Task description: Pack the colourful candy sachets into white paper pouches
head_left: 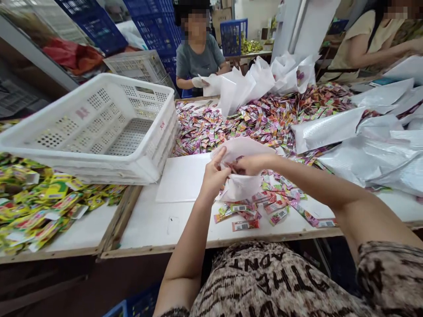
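Note:
A white plastic bag (244, 187) is held above the table in front of me. My left hand (213, 176) is closed on its left edge, thumb and fingers pinching the rim. My right hand (251, 165) reaches into the bag's mouth from the right. Its fingers are bunched together and partly hidden by the bag, so what they hold cannot be made out. Small colourful stick-shaped packets (245, 225) lie on the table just below the bag. Behind it spreads a large heap of similar packets (254, 119).
A white perforated crate (145, 165) stands at left, beside a white flat sheet (181, 178). Yellow-green packets (49, 207) cover the far left. Filled white bags (330, 127) lie on the right. Across the table, a person in gloves (200, 82) handles white bags; another person sits at far right.

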A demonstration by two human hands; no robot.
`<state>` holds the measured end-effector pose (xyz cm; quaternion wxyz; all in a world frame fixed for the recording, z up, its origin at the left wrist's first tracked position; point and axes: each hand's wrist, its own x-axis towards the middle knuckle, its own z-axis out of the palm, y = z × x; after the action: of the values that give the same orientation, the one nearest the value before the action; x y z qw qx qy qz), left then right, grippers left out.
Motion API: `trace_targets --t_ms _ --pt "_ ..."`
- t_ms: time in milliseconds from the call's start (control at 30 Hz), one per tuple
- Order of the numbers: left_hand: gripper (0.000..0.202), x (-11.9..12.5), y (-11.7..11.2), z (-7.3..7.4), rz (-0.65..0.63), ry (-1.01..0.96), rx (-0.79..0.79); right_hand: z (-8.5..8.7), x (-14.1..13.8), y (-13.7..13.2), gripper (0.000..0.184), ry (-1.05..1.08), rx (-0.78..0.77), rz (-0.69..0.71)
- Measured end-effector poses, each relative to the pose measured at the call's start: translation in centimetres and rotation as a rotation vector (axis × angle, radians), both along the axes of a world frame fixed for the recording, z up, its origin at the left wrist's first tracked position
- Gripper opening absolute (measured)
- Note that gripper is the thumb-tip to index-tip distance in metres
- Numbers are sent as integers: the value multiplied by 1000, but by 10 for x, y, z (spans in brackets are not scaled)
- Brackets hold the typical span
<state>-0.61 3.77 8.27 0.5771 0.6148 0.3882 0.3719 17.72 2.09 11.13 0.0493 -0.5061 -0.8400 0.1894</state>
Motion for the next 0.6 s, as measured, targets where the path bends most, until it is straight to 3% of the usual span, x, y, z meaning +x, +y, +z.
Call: trace_targets --t_ms 133,200,267,367,467,533,600 --pt "85 -15 5 4 46 -37 -35 40 54 -16 34 37 -130 12" --pt "72 -20 6 6 68 -54 -50 45 72 -28 24 -41 -111 -67" --pt "63 -19 5 6 73 -54 -23 37 77 -41 7 -83 21 -171" --pt "72 -13 3 2 -5 -7 117 12 73 -53 11 7 247 -247" --pt "85 -9 4 -2 -219 92 199 -8 69 -57 13 9 137 -189" --pt "79 -12 8 2 -307 126 192 -7 70 -57 14 -30 77 -186" --pt "64 -14 15 14 -206 85 246 7 73 -59 20 -10 197 -216"
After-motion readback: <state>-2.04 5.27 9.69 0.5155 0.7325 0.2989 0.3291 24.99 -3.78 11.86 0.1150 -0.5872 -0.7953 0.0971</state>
